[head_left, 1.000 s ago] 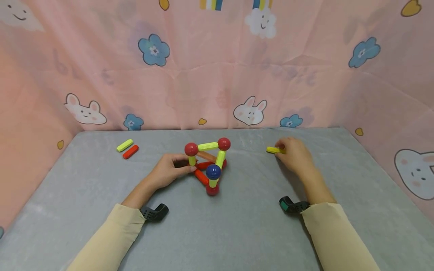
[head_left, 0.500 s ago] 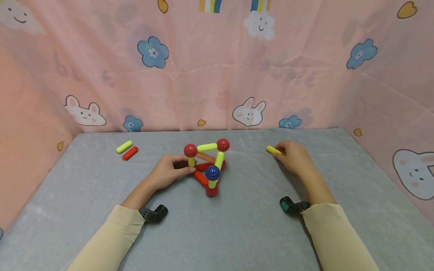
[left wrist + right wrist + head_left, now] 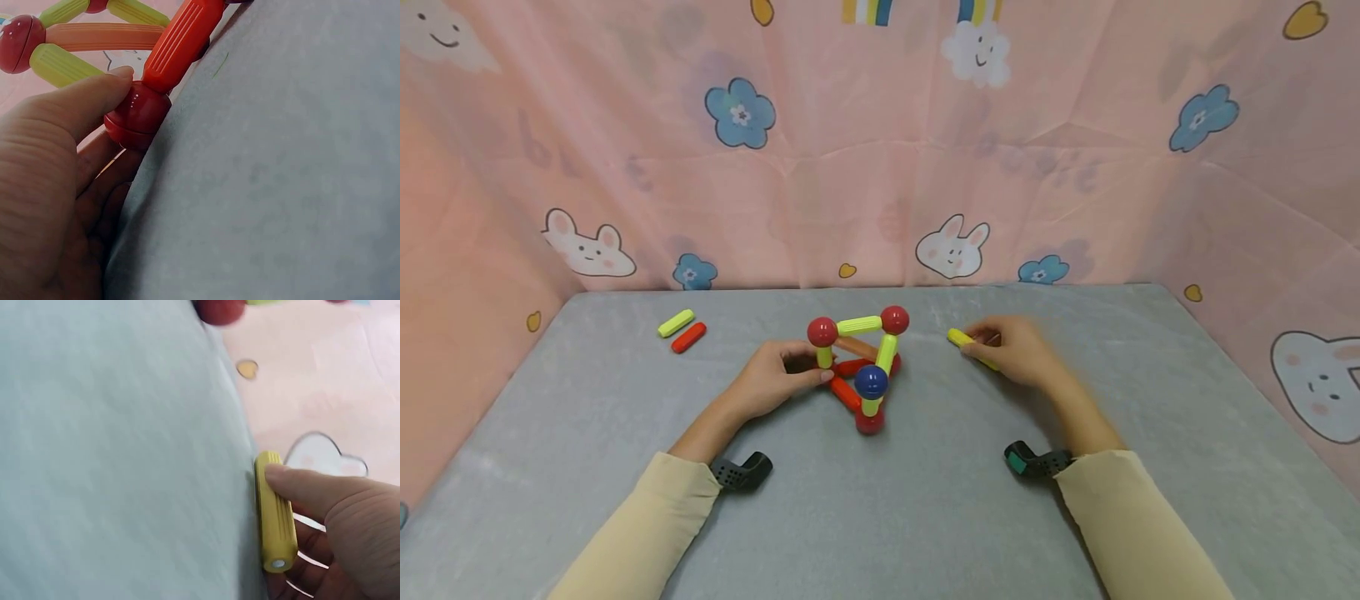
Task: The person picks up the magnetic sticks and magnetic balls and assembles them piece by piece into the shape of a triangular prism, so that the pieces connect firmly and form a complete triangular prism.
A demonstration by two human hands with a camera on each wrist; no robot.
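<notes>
Mid-table stands a frame of magnetic rods and balls, with two red balls and a blue ball [image 3: 871,382] on top. Yellow-green rods [image 3: 859,325] form its upper parts; red rods [image 3: 846,392] run along its base, and an orange rod [image 3: 856,346] slants behind. My left hand [image 3: 775,382] grips a red ball [image 3: 139,114] at the frame's lower left corner, thumb on the near side and fingers behind. To the right of the frame, my right hand [image 3: 1011,348] pinches a yellow magnetic rod [image 3: 276,515] between thumb and fingers, apart from the frame.
Toward the back left of the grey table [image 3: 925,517] lie a loose yellow-green rod [image 3: 676,322] and a loose red rod [image 3: 688,337], side by side. A pink printed curtain [image 3: 850,183] rises behind the table's far edge.
My right hand has moved left toward the frame, bringing the yellow rod with it, and the rod is now turned more aslant. My left hand and the frame stay in place.
</notes>
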